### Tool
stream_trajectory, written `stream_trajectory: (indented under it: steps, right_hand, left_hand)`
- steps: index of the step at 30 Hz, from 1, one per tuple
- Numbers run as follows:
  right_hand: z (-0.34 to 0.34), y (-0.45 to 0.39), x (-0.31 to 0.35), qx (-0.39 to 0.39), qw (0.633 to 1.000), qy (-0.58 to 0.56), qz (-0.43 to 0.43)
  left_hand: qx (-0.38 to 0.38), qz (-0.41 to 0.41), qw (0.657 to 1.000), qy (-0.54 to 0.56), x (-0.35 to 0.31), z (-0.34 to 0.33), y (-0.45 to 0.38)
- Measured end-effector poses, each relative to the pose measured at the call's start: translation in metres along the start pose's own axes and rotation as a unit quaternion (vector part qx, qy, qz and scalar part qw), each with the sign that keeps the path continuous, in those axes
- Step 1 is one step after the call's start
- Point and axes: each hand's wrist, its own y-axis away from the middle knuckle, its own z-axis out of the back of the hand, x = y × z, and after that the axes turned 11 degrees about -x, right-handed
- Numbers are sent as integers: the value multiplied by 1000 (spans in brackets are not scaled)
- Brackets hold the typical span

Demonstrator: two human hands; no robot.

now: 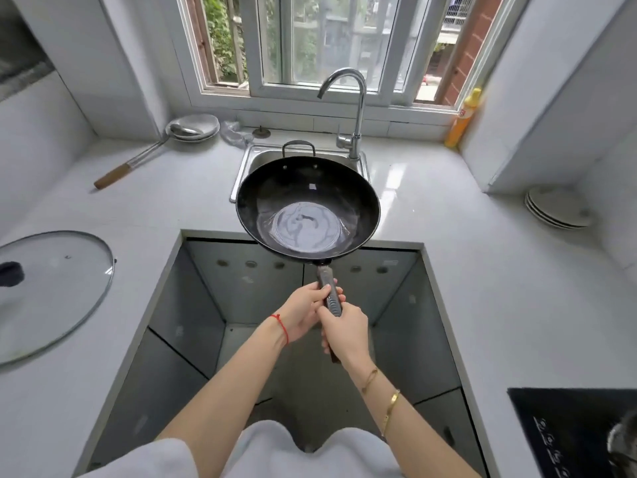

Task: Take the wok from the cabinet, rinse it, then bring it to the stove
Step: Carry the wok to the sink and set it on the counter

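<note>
A black wok [307, 207] with a wet, shiny bottom hangs level over the front rim of the steel sink [246, 167], partly above the counter edge. Its dark ribbed handle [330, 294] points back toward me. My left hand [303, 310] wraps the handle from the left, and my right hand [344, 331] grips it lower down, just behind the left. The chrome faucet [348, 108] arches over the sink's back right, with no water seen running. The black stove [572, 432] lies at the lower right corner.
A glass lid [51, 291] lies on the left counter. A ladle [144, 157] rests in metal bowls [196, 127] at the back left. White plates [558, 210] are stacked at the right, a yellow bottle [463, 119] by the window. Grey cabinet fronts [241, 281] are below the wok.
</note>
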Motion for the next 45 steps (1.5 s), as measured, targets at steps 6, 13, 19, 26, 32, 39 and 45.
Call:
stream_trajectory:
  steps: [6, 13, 19, 26, 32, 39, 45]
  right_hand:
    - [-37, -71, 34, 11, 1000, -6, -4]
    - [-69, -140, 59, -12, 1000, 4, -16]
    - [-72, -174, 73, -57, 997, -5, -55]
    - [-59, -185, 77, -127, 988, -6, -90]
    - [-39, -197, 81, -187, 977, 3, -106]
    - [-23, -221, 82, -230, 965, -20, -123]
    - [-5, -248, 77, -253, 958, -18, -134]
  left_hand:
    - [-9, -8, 1000, -5, -53, 8, -69]
    - [13, 13, 999, -46, -101, 9, -140]
    - [55, 49, 994, -79, -119, -7, -185]
    - [128, 77, 981, -125, -120, -30, -210]
    - [183, 100, 965, -158, -119, -64, -227]
    - [217, 112, 947, -211, -124, -100, -250]
    - [225, 128, 942, -212, -121, -131, -271]
